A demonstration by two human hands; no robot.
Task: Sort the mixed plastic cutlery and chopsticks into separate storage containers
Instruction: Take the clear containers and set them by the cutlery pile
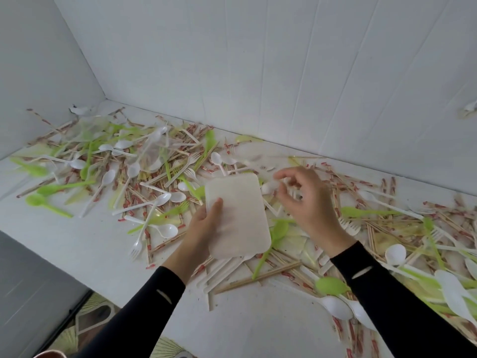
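My left hand (204, 228) grips a flat, translucent white rectangular container (238, 215) by its left edge, thumb on top, holding it above the pile. My right hand (307, 202) hovers just right of the container with its fingers curled and blurred. A white spoon (269, 188) lies right at those fingertips, and I cannot tell whether they pinch it. Mixed cutlery covers the white table (245, 319): white spoons (165, 198), white forks (135, 250), green spoons (331, 286), green forks (178, 209) and paper-wrapped chopsticks (258, 279).
White walls (258, 73) close the table at the back and left. The pile runs from the far left corner to the right edge. A bare strip of table lies near me, with its front edge and patterned floor (87, 321) at the lower left.
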